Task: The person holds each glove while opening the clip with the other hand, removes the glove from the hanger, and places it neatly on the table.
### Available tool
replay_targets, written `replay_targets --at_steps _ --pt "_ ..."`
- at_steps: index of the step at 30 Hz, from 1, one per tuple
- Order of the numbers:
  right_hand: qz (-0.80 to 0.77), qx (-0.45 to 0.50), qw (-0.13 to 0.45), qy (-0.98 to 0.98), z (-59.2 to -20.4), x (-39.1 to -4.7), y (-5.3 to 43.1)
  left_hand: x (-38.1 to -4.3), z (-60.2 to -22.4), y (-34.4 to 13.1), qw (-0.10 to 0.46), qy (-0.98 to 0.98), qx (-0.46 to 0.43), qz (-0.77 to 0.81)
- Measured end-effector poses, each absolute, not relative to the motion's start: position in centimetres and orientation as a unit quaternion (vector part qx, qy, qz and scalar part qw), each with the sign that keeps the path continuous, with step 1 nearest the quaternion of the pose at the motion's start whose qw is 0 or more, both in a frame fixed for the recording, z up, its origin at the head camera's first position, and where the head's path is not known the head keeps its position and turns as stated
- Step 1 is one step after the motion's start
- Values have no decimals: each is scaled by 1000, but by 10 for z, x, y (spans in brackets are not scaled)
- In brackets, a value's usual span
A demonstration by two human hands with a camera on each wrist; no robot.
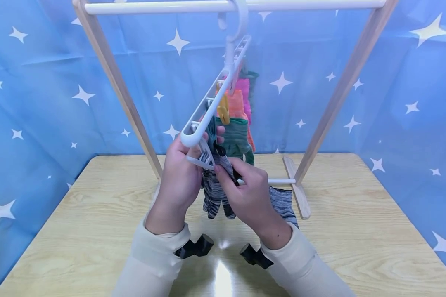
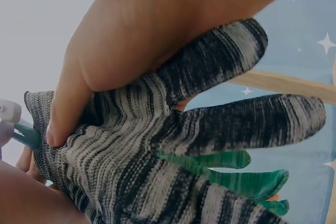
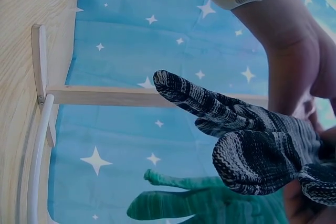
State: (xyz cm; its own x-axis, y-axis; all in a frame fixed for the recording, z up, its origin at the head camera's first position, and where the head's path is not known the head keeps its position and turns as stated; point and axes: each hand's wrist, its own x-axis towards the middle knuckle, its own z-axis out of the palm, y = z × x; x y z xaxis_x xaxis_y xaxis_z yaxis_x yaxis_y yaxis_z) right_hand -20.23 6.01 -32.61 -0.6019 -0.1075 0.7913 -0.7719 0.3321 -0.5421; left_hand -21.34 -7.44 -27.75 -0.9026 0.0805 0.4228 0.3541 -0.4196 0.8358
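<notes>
Head: striped glove (image 1: 214, 190) tips-dn, axis vert; R fingers (image 1: 242, 168) pinch it, L fingers (image 1: 221, 131) grip clip (image 1: 212, 128).

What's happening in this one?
A person's left hand grips a teal clip on a white hanger while the right hand holds a striped knit glove near its cuff. Whether the clip has closed on it is unclear. Behind hang a green glove, an orange glove and a pink glove; more striped knit fabric lies on the table.
</notes>
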Motion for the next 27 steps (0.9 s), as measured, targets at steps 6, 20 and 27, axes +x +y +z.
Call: replay_targets --at_steps 6,20,27 --pt "503 299 328 -742 -325 -203 61 -214 -275 -74 74 -528 -190 -825" --pt "499 299 323 -746 -324 -202 59 -214 -279 -73 109 -509 -193 -832" --pt "501 298 324 -745 -325 -201 60 -214 -276 -71 106 -507 -201 -831"
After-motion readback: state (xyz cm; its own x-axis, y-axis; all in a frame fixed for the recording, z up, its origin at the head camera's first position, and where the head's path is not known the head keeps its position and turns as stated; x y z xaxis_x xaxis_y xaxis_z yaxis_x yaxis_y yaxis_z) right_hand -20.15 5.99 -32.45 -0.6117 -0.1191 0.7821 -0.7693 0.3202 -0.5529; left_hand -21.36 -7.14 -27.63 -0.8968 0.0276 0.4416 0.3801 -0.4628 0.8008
